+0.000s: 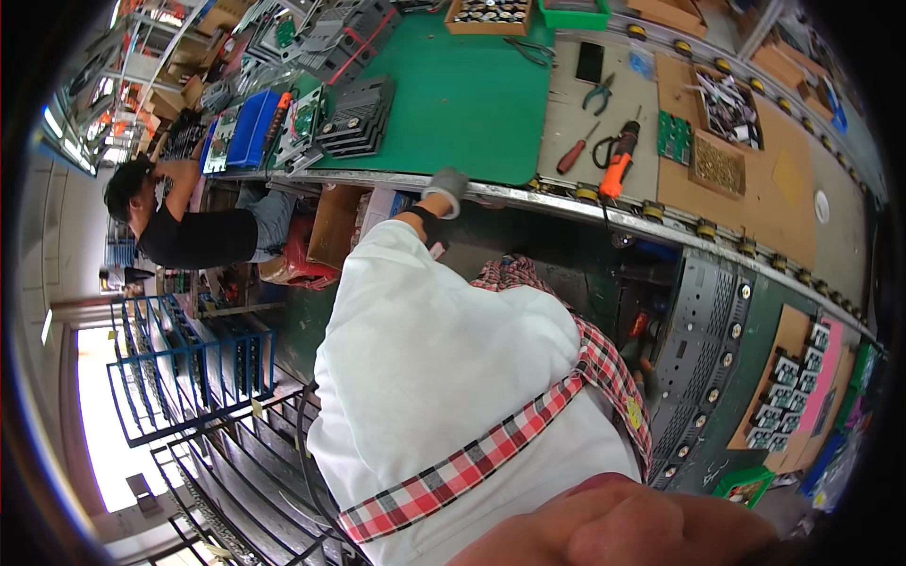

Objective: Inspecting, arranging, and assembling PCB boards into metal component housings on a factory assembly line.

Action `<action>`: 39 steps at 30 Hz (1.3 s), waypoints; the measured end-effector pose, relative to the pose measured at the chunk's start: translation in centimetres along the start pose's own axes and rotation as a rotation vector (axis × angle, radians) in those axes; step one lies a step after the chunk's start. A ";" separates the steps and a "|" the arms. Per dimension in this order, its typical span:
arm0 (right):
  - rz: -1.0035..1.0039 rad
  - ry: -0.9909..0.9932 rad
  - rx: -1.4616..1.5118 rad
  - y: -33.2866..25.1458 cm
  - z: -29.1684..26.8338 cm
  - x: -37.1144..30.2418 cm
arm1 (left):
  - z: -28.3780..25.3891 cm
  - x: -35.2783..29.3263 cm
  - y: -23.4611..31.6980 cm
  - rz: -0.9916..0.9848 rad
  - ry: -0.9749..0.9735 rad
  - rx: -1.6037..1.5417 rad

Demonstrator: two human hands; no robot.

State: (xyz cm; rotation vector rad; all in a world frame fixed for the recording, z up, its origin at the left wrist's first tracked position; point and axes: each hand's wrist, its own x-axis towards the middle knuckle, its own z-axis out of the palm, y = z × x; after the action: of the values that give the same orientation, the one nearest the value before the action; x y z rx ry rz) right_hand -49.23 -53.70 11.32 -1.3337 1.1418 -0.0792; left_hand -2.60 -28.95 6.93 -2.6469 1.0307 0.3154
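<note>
The person's left hand [447,187], in a grey knitted glove with a white sleeve behind it, was at the near metal edge [368,176] of the bench, just beside a broad green work mat [458,104]; whether its fingers were apart or closed on anything could not be told. The right hand [647,379], mostly hidden behind the body, was beside the near side of a long grey perforated panel with round metal fittings [703,363], and its grip could not be made out. That panel stood to the person's right, below the bench edge in the view. On the mat's left part lay a stack of flat grey plastic housings [357,115]. To the mat's right were a red-handled screwdriver [577,148], blue-handled pliers [597,95] and an orange-and-black power screwdriver [619,160], near a small green circuit board [674,138]. A co-worker in a black shirt [203,236] was at the far left.
</note>
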 end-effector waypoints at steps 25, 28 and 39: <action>-0.256 -0.377 -0.636 -18.0 29.0 8.1 | 11.2 0.1 -21.6 -0.577 0.468 -1.919; -0.519 -0.331 -0.806 -19.7 30.8 8.4 | 11.6 0.6 -20.7 -0.478 0.363 -2.044; -0.865 0.088 -0.922 -24.5 30.9 7.0 | -1.2 1.9 -16.3 0.211 -0.365 -2.199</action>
State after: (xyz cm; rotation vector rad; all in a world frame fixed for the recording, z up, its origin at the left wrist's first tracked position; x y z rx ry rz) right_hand -11.57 -43.83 20.61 -2.6071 0.5734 -0.2601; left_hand 10.09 -19.04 10.42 -3.1781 0.7715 3.3863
